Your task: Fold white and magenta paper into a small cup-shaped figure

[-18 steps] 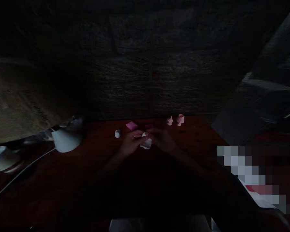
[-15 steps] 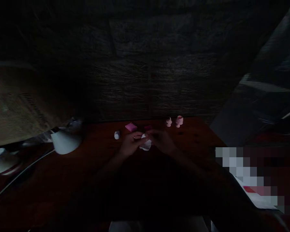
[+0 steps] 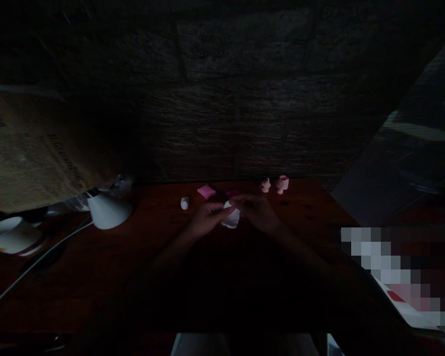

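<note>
Between both my hands is a white, soft-looking piece [image 3: 231, 220], pale against the dark table; its material is hard to make out in the dim light. My left hand [image 3: 206, 218] pinches it from the left, thumb on its front. From the right, the fingers of my right hand [image 3: 260, 212] close on its upper edge. A small white lump [image 3: 185, 203] lies left of my left hand. Behind the hands are a pink flat block [image 3: 206, 192] and a darker magenta block [image 3: 232, 193], partly hidden by my right hand.
Two small pink shaped pieces, one spouted [image 3: 265, 186] and one cup-like [image 3: 282, 184], stand near the wall [image 3: 207, 118]. At left are a white cone-shaped object [image 3: 109, 212] with a cable, a white bowl-like container [image 3: 13, 236] and a cardboard box [image 3: 33, 148]. A pale pixelated patch covers the right.
The view has shifted slightly, moving the scene to the right. My fingers have changed position on the white piece, and more of its lower part shows.
</note>
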Motion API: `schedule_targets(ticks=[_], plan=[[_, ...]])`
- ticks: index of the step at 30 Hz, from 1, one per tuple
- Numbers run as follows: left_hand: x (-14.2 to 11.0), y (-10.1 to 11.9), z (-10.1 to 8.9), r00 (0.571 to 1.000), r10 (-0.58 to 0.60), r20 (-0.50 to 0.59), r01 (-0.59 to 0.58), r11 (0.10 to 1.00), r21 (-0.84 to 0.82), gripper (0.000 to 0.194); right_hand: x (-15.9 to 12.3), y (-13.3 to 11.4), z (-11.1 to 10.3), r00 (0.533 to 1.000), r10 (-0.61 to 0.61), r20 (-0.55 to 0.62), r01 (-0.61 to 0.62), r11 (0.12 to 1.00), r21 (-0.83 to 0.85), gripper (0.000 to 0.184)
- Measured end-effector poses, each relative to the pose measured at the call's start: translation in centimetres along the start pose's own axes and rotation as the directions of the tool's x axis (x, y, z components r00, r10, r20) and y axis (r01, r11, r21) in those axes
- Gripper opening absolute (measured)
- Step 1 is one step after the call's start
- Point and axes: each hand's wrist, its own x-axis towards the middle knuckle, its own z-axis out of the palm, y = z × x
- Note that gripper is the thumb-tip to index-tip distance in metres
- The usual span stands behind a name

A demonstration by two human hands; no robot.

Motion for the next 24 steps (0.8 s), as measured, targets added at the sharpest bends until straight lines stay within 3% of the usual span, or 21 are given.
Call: schedule_targets(ticks=[4,9,15,24], plan=[[0.0,0.1,0.1,0.999,0.041,-0.017,-0.042,0.999,-0.035,0.032,-0.2,-0.8,-0.1,1.000,0.027,0.013,-0.027,0.998,0.053,0.033],[-0.1,0.2,0.3,1.000,-0.017,0.000,0.017,0.999,-0.051,0.031,-0.3,-1.7,-0.4,0.991,0.129,0.018,-0.130,0.988,0.078,0.041],[-0.1,0.2,0.4,1.000,0.005,-0.008,-0.005,1.000,-0.008,0.030,0.0,-1.4,-0.6,0.967,0.252,0.031,-0.254,0.960,0.120,0.037],[0.2,0.0,0.5,0.995,0.069,-0.074,-0.072,0.997,-0.032,0.030,-0.1,-1.4,-0.7,0.993,0.111,0.036,-0.108,0.992,-0.065,0.040]])
